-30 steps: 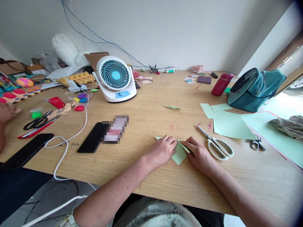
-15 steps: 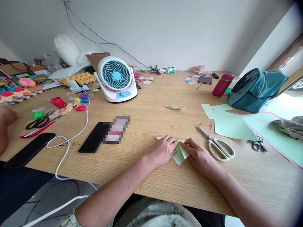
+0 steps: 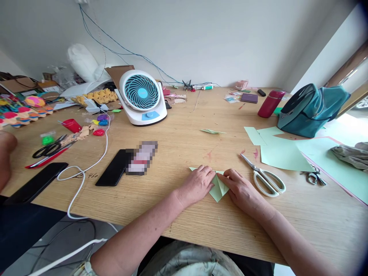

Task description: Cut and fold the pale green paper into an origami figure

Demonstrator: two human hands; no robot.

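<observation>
A folded sheet of light green paper point(image 3: 217, 190) lies on the table in front of me, its lower corner pointing toward me and creases running down its middle. My left hand point(image 3: 199, 183) presses its left side, fingers bent and close together. On the right side, my right hand point(image 3: 240, 188) pinches a flap near the centre crease between thumb and fingers. Both hands cover much of the paper. White-handled scissors point(image 3: 268, 182) lie just right of my right hand. A small folded green paper piece point(image 3: 212, 131) sits farther back.
Green sheets point(image 3: 283, 155), metal clippers point(image 3: 314, 178), a teal bag point(image 3: 310, 111) and a red bottle point(image 3: 270, 104) are on the right. Leftward are phones point(image 3: 113, 168), a white cable point(image 3: 102, 155), a fan point(image 3: 143, 97) and black-handled scissors point(image 3: 48, 148). Another person's arm point(image 3: 5, 157) rests at the far left.
My hands and the paper have barely moved. The view has shifted very slightly, and the other person's hand at the far left has drawn back a little.
</observation>
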